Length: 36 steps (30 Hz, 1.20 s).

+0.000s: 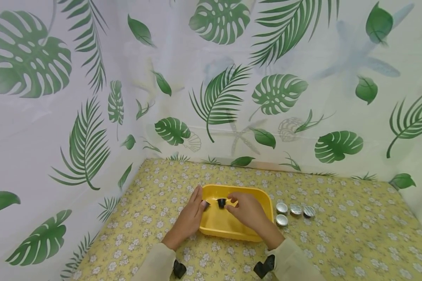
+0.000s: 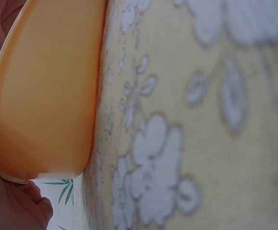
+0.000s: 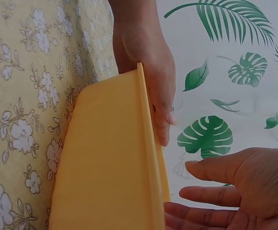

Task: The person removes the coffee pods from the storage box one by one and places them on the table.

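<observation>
A yellow plastic tray [image 1: 228, 233] stands on the floral cloth. My left hand [image 1: 190, 214] grips its left rim, and in the left wrist view the curled fingers [image 2: 36, 203] show at the tray's edge. Inside the tray a black capsule [image 1: 221, 203] sits just off my right fingertips. Another dark capsule [image 1: 206, 205] lies by the left thumb, partly hidden. My right hand [image 1: 247, 208] hovers over the tray's right half. In the right wrist view its thumb and fingers [image 3: 208, 194] are spread apart, with nothing visible between them.
Several silver-lidded capsules [image 1: 295, 209] stand on the cloth just right of the tray. A white leaf-printed sheet [image 1: 232, 148] rises behind the floral tablecloth [image 1: 355, 234] and along its left side.
</observation>
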Tool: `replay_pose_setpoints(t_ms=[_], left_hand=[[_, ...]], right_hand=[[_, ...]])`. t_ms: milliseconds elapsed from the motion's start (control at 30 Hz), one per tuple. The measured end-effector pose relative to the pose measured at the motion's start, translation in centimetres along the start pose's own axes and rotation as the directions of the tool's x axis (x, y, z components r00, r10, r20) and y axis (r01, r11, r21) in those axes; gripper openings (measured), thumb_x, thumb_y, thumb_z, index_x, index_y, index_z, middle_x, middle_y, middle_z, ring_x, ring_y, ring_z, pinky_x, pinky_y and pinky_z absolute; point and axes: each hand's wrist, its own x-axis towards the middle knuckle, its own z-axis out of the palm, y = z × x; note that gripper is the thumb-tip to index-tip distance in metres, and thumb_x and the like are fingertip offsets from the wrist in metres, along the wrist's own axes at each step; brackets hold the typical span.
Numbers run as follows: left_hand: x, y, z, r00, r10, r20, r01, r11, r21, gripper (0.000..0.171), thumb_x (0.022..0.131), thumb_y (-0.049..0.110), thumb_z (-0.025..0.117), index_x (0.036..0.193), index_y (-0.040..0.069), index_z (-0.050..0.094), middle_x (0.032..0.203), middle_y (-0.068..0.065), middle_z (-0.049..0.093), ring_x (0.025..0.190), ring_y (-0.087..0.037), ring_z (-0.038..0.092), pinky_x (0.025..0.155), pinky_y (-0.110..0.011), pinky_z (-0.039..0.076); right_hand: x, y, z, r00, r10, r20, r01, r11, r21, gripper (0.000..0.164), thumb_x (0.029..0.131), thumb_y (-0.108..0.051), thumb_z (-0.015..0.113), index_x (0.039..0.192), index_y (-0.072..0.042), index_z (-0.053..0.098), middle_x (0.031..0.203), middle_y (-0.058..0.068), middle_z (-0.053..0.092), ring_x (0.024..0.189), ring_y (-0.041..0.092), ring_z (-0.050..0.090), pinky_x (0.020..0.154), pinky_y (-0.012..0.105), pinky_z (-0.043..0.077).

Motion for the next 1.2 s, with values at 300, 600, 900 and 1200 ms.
replay_pose_setpoints(t_ms=[300, 600, 900, 1200], left_hand=[[0.1, 0.0, 0.0, 1.0, 0.005, -0.007, -0.005, 1.0, 0.003, 0.058, 0.114, 0.034, 0.028, 0.163, 0.015, 0.003, 0.171, -0.002, -0.001, 0.154, -0.024, 0.012, 0.122, -0.049, 0.022], [0.0, -0.1, 0.0, 1.0, 0.0, 0.003, 0.0, 1.0, -0.006, 0.059, 0.114, 0.035, 0.028, 0.163, 0.016, 0.002, 0.17, 0.002, -0.003, 0.154, -0.024, 0.013, 0.121, -0.05, 0.023], [0.1, -0.1, 0.0, 1.0, 0.008, -0.001, -0.008, 1.0, -0.012, 0.059, 0.114, 0.033, 0.029, 0.164, 0.015, 0.003, 0.17, 0.0, -0.002, 0.154, -0.026, 0.014, 0.121, -0.051, 0.024], [0.0, -0.2, 0.0, 1.0, 0.006, 0.003, -0.006, 1.0, -0.02, 0.058, 0.114, 0.033, 0.028, 0.163, 0.016, 0.002, 0.17, 0.003, -0.003, 0.155, -0.023, 0.011, 0.122, -0.048, 0.022]], right_hand=[[0.9, -0.4, 0.6, 1.0, 0.011, 0.016, -0.01, 1.0, -0.027, 0.034, 0.092, -0.019, 0.078, 0.121, -0.003, 0.072, 0.113, 0.014, 0.073, 0.091, 0.026, 0.07, 0.074, 0.041, 0.059], [1.7, -0.3, 1.5, 0.999, 0.017, 0.047, -0.015, 0.999, -0.037, 0.038, 0.092, -0.019, 0.078, 0.124, -0.002, 0.071, 0.118, 0.016, 0.071, 0.103, 0.031, 0.069, 0.084, 0.047, 0.058], [2.4, -0.6, 1.9, 0.995, 0.061, 0.08, -0.054, 0.994, -0.094, 0.039, 0.092, -0.021, 0.078, 0.125, -0.001, 0.07, 0.116, 0.015, 0.071, 0.102, 0.029, 0.068, 0.083, 0.045, 0.058], [3.2, -0.4, 2.5, 0.989, 0.086, 0.116, -0.074, 0.992, -0.107, 0.033, 0.09, -0.018, 0.08, 0.117, -0.001, 0.072, 0.107, 0.011, 0.072, 0.081, 0.017, 0.062, 0.075, 0.039, 0.056]])
